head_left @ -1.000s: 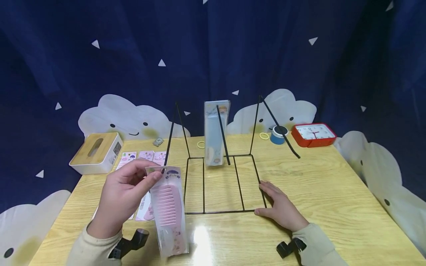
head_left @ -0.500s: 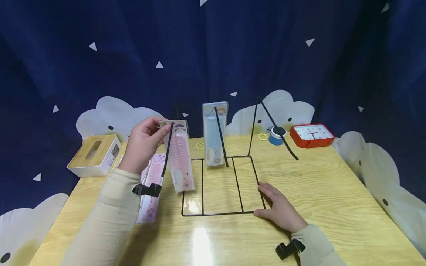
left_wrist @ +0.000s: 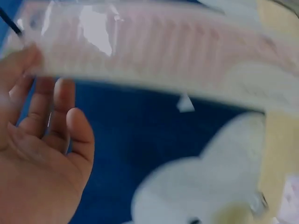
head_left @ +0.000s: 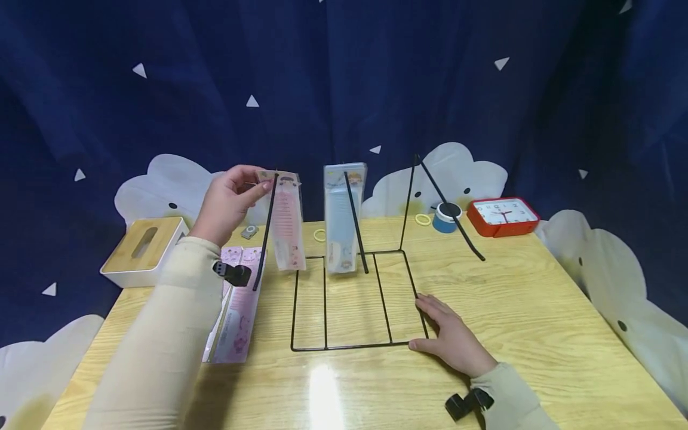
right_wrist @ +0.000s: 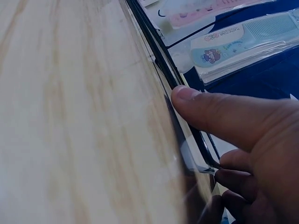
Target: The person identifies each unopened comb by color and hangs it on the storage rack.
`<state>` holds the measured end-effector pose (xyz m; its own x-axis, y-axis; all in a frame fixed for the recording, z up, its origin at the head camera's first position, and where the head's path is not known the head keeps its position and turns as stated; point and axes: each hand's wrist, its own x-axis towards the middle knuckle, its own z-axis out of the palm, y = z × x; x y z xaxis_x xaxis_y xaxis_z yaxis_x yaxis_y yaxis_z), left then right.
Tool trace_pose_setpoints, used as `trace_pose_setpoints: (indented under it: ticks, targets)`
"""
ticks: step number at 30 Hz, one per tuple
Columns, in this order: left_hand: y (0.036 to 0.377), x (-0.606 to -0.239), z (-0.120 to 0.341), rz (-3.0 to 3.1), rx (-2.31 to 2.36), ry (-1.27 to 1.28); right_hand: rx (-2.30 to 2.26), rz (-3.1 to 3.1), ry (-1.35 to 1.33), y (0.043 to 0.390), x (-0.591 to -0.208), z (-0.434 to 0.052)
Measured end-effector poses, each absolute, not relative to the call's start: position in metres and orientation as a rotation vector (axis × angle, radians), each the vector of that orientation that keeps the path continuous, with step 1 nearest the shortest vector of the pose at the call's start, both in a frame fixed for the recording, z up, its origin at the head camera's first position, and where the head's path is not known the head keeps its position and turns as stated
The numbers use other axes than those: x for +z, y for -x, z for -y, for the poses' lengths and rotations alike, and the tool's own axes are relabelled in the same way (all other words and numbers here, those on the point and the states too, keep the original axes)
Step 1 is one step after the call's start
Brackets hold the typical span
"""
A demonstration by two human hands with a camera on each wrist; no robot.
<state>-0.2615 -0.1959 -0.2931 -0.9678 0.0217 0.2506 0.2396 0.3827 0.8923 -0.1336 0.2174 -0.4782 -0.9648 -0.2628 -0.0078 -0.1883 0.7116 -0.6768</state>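
My left hand [head_left: 226, 200] pinches the top left corner of a packaged pink comb [head_left: 286, 221], which hangs upright at the left hook [head_left: 265, 239] of a black wire rack [head_left: 355, 346]. In the left wrist view, thumb and index finger hold the clear wrapper's edge, and the hook's rod meets the card near its hole. Packaged blue combs [head_left: 340, 227] hang on the middle hook. My right hand [head_left: 454, 337] rests at the rack base's front right corner; the right wrist view shows its thumb [right_wrist: 187, 93] against the black rod.
More packaged pink combs [head_left: 242, 310] lie on the table left of the rack, partly behind my left sleeve. A tissue box [head_left: 123, 251] stands farther left. Behind the rack are yellow rings [head_left: 423, 220], a blue jar [head_left: 445, 222] and a red clock [head_left: 503, 218].
My left hand has carried the pink comb up and back along the left hook, from the hook's front tip toward its rear. My right hand stays at the rack's corner.
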Motion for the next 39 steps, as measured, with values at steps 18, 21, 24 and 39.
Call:
trace_pose_setpoints:
  ticks: [18,21,24,39]
  targets:
    - [0.286,-0.445,0.275,3.102,-0.941,0.093,-1.113,-2.841,0.444,0.133,-0.471,-0.21]
    - [0.288,-0.448,0.273,3.086,-0.862,0.156,-1.112,-2.851,0.453,0.132,-0.469,-0.21]
    - [0.281,-0.442,0.267,3.092,-0.846,0.13,-1.112,-2.856,0.459,0.131,-0.469,-0.211]
    - [0.256,-0.451,0.264,3.192,-0.665,0.242,-1.091,-2.842,0.406,0.132,-0.479,-0.219]
